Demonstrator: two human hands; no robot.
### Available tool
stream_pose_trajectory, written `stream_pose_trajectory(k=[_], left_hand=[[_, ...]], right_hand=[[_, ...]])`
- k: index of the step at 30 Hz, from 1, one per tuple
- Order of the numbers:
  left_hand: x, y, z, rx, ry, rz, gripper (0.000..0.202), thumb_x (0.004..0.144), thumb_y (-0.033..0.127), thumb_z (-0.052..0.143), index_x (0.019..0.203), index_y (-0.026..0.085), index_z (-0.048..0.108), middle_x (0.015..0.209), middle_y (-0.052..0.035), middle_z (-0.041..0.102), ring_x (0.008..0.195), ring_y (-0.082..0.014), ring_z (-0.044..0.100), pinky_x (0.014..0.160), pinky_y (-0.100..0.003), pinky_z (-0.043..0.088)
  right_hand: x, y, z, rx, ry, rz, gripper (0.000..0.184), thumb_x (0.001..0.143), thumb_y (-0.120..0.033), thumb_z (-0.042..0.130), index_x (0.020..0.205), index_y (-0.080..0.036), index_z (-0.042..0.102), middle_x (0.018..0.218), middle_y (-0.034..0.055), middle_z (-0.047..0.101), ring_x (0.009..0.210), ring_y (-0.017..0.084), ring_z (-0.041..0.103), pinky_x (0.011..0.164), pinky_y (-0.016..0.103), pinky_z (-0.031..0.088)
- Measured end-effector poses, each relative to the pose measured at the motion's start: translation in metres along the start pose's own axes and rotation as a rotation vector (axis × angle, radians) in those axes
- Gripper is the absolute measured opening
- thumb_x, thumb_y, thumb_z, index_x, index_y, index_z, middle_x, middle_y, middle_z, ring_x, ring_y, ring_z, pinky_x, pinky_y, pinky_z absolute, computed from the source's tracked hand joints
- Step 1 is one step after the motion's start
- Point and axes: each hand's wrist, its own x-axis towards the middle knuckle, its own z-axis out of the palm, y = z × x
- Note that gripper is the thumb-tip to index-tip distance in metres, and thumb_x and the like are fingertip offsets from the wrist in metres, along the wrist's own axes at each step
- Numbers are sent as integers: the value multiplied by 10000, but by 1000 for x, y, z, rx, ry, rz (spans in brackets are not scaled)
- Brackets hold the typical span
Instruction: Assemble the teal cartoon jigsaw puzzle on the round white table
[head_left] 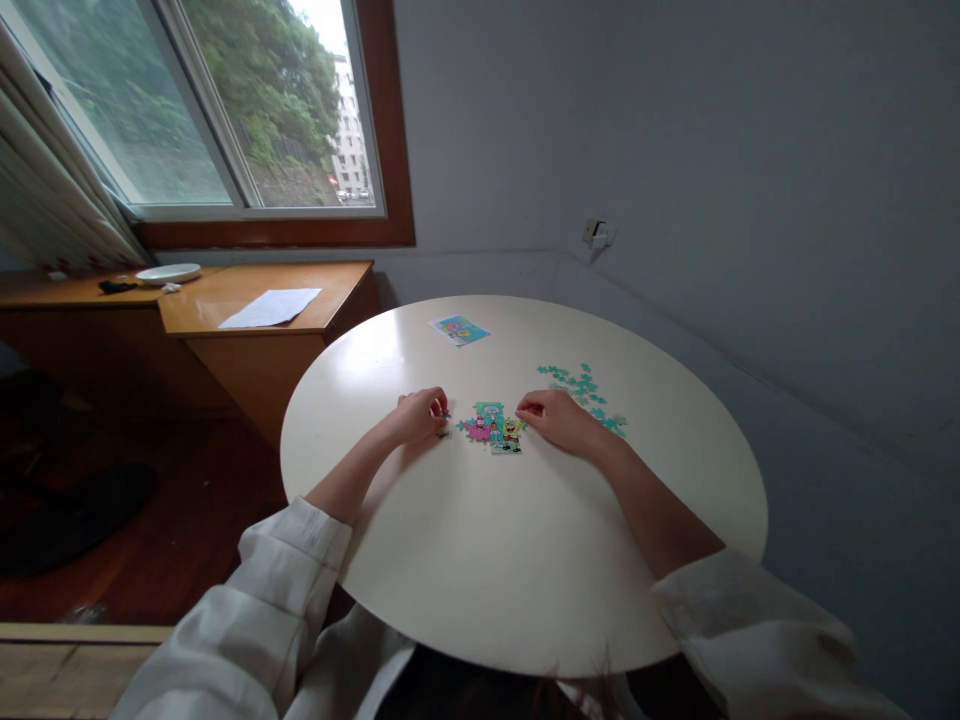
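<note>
A partly joined jigsaw puzzle [491,428] with pink, teal and yellow cartoon figures lies on the round white table [480,560]. Left of it, my left hand [424,413] pinches a small dark and red puzzle piece [446,413] between thumb and fingers. Another small piece [442,434] lies just below those fingertips. My right hand [555,417] is at the puzzle's right edge, fingers pressed together beside the yellow figure. Whatever its fingertips hold, if anything, is too small to make out. Beyond the right hand, loose teal puzzle pieces [585,385] are scattered.
A printed picture card [460,329] lies toward the table's far side. Behind on the left, a wooden desk [255,345] carries white paper [271,307] and a white plate [169,273]. A wall [825,250] runs close along the table's right side.
</note>
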Motion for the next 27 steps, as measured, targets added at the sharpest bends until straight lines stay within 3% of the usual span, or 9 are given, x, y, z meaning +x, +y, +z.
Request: stream_pose_trajectory(k=[9, 22, 27], left_hand=[[1, -2, 3, -11, 86, 5, 148, 711, 138, 526, 822, 211, 590, 828, -3, 654, 784, -172, 598, 761, -300, 426], [4, 1, 3, -28, 168, -35, 147, 771, 239, 531, 797, 189, 666, 782, -39, 683, 741, -187, 605, 741, -309, 435], [4, 2, 3, -53, 186, -31, 197, 800, 202, 474, 816, 180, 669, 819, -53, 692, 780, -190, 605, 747, -308, 435]], right_hand=[[0, 3, 1, -3, 2, -20, 193, 779, -252, 503, 738, -142, 656, 651, 26, 611, 605, 117, 498, 583, 229, 347], [1, 4, 2, 1, -8, -22, 190, 776, -245, 504, 751, -136, 658, 639, 22, 603, 589, 111, 489, 576, 225, 342], [0, 2, 2, -5, -8, -7, 186, 773, -234, 502, 749, -137, 659, 636, 20, 600, 588, 111, 493, 574, 223, 345]])
